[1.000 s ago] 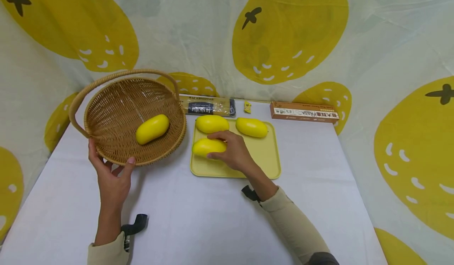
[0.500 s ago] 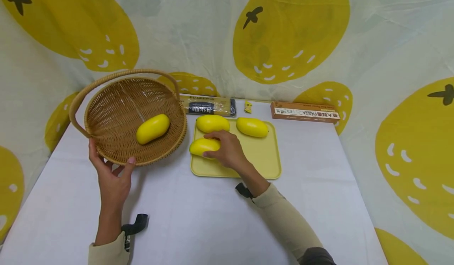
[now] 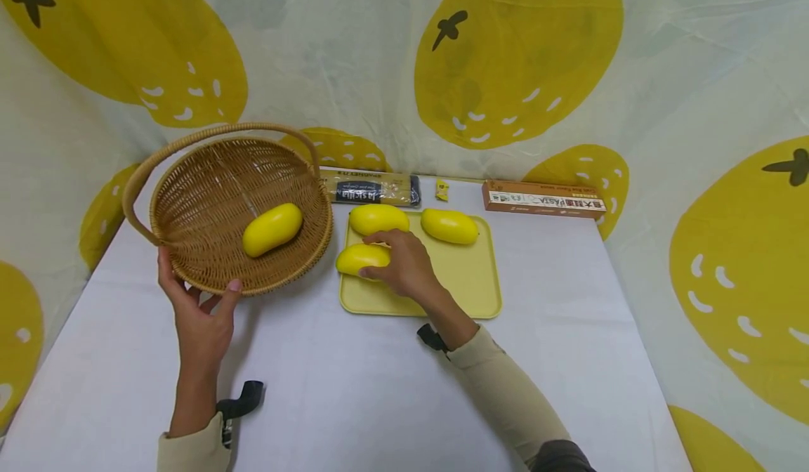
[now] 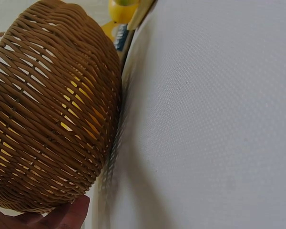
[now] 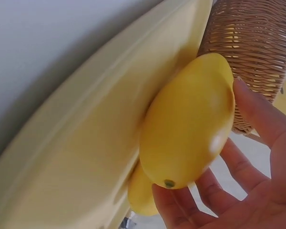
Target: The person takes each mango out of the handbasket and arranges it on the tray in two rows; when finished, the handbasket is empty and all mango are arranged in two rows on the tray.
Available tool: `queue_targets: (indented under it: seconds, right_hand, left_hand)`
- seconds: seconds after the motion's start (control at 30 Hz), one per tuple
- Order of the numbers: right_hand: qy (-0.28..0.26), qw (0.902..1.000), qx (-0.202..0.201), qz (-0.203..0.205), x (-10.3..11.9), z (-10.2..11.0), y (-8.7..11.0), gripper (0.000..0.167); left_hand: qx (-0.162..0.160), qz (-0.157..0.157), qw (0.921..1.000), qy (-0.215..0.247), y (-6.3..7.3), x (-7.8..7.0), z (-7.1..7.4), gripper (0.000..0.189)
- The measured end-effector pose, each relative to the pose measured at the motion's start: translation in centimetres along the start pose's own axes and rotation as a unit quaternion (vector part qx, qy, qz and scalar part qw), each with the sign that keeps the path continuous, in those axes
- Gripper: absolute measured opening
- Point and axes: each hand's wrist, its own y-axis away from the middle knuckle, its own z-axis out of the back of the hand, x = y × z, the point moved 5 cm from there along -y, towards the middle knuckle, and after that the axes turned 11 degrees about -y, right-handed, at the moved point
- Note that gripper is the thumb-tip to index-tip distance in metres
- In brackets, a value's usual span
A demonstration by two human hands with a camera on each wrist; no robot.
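Note:
My left hand [image 3: 205, 324] holds the near-left rim of a wicker basket [image 3: 215, 170], its thumb up at the rim. The basket has a tall arched handle, and one yellow mango [image 3: 273, 230] lies inside. My right hand [image 3: 407, 267] grips another mango [image 3: 357, 258] at the left side of a pale yellow tray [image 3: 436, 303]; the fruit's left end reaches over the tray's edge. In the right wrist view, thumb and fingers surround this mango [image 5: 186, 124], its green stem spot showing. Two more mangoes lie at the tray's back, one left [image 3: 377, 218] and one right [image 3: 450, 227].
Behind the tray lie a spaghetti packet [image 3: 373, 189], a small yellow wrapped candy [image 3: 441, 190] and a brown pasta box [image 3: 543, 199]. A fabric backdrop [image 3: 354, 50] with large yellow fruit prints rises behind the white table [image 3: 341, 388].
My right hand has moved slightly left with the mango in its grip, bringing it to the tray's left edge. My left hand and the basket stay in place.

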Motion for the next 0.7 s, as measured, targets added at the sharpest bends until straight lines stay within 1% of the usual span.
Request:
queue_targets:
  seconds: [0.13, 0.3, 0.47, 0.57, 0.7]
  right_hand:
    - [-0.022, 0.9996, -0.006, 0.016, 0.8, 0.5, 0.1, 0.056]
    - [-0.056, 0.9959, -0.013, 0.069, 2.8, 1.2, 0.2, 0.055]
    - [-0.067, 0.9907, -0.019, 0.117, 5.0, 1.7, 0.1, 0.052]
    - [-0.071, 0.9873, -0.025, 0.140, 6.2, 1.7, 0.0, 0.051]
    - [-0.076, 0.9831, -0.022, 0.165, 7.7, 1.4, -0.3, 0.052]
  left_hand:
    - [-0.002, -0.003, 1.0000, 0.000, 0.0, -0.1, 0.0, 0.110]
    - [-0.001, -0.004, 1.0000, 0.003, 0.1, -0.2, 0.0, 0.110]
    - [0.001, 0.001, 1.0000, -0.003, 0.1, -0.1, 0.0, 0.110]
    - [0.000, 0.000, 1.0000, -0.003, 0.0, 0.0, 0.0, 0.110]
    - [-0.002, -0.001, 1.0000, -0.001, 0.0, 0.0, 0.0, 0.111]
